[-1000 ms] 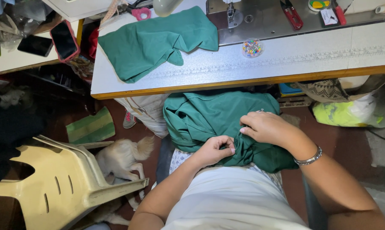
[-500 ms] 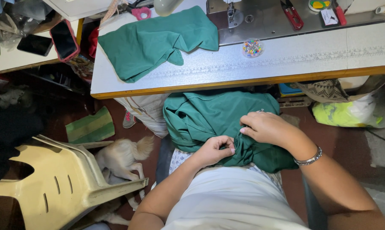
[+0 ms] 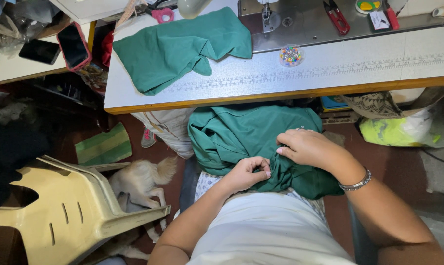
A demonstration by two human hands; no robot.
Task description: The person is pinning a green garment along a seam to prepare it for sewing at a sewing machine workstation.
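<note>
1. A small clear round pin container (image 3: 290,55) stands on the sewing table (image 3: 339,73), filled with colour-headed pins; it sits just before the grey bed of the sewing machine (image 3: 305,22).
2. On that bed lie red-handled snips (image 3: 336,16). A second piece of green fabric (image 3: 180,46) lies crumpled at the table's left end, well apart from the hands.
3. Below the table edge, a bundle of green fabric (image 3: 246,137) rests in the person's lap, between the table and the white shirt.
4. To the left on the floor, a cream plastic chair (image 3: 60,211) lies tipped, with a pale furry dog (image 3: 138,184) just beside it. Two phones (image 3: 60,48) lie on a side table.
5. The left hand (image 3: 246,174) is curled, fingers pressed together, pinching a fold of the lap fabric.
6. The right hand (image 3: 308,147), wearing a silver bracelet (image 3: 357,182), lies palm down on the fabric, fingertips bent and gripping the cloth just beside the left hand.
</note>
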